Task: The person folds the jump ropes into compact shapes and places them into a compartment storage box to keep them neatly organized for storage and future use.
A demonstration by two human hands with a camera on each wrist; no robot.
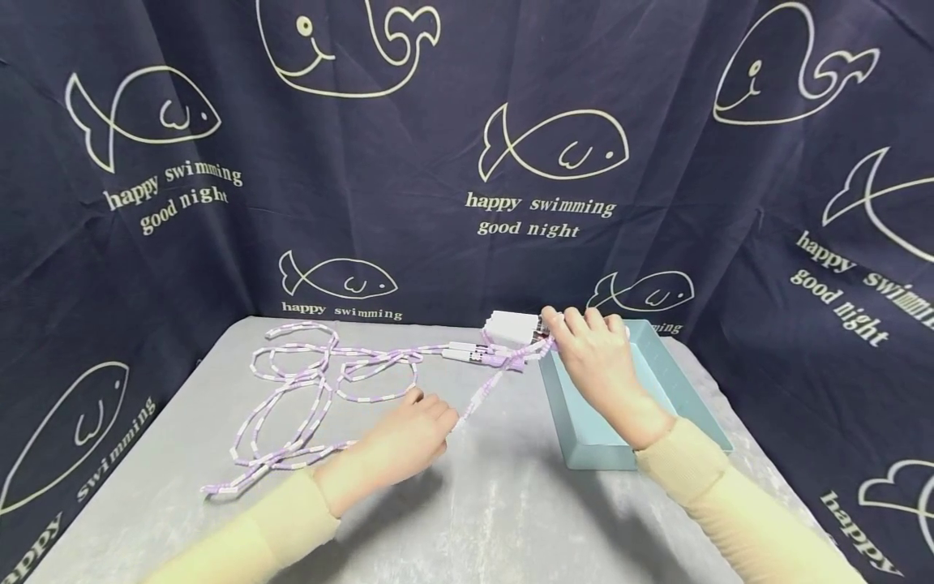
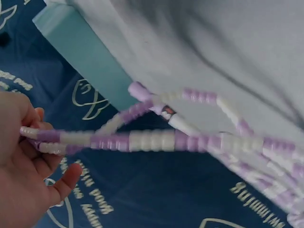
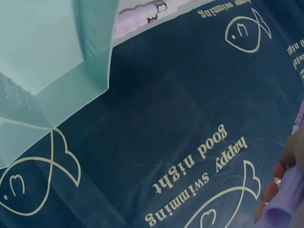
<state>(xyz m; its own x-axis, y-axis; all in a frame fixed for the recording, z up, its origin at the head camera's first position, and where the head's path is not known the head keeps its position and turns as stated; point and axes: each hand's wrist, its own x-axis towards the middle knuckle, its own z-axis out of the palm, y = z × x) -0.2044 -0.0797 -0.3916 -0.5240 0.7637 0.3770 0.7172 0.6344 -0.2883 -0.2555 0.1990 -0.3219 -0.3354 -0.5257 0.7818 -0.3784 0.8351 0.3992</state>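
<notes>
My right hand (image 1: 601, 361), above the left rim of a teal tray, grips a purple jump rope handle (image 3: 285, 202). From it a purple and white beaded jump rope (image 1: 481, 395) slants down to my left hand (image 1: 409, 434), whose fingers pinch it low over the table. Doubled strands of these beads enter the left hand in the left wrist view. Just left of the right hand is a white boxy thing (image 1: 511, 326); its kind is unclear. Other white and purple handles (image 1: 461, 354) lie behind the slanting strand, and a loosely looped beaded rope (image 1: 375, 399) spreads over the table's left half.
The teal tray (image 1: 598, 457) stands on the right side of the grey table (image 1: 496, 519), under the right forearm. Dark blue fish-print curtains (image 1: 438, 178) enclose the table at the back and sides.
</notes>
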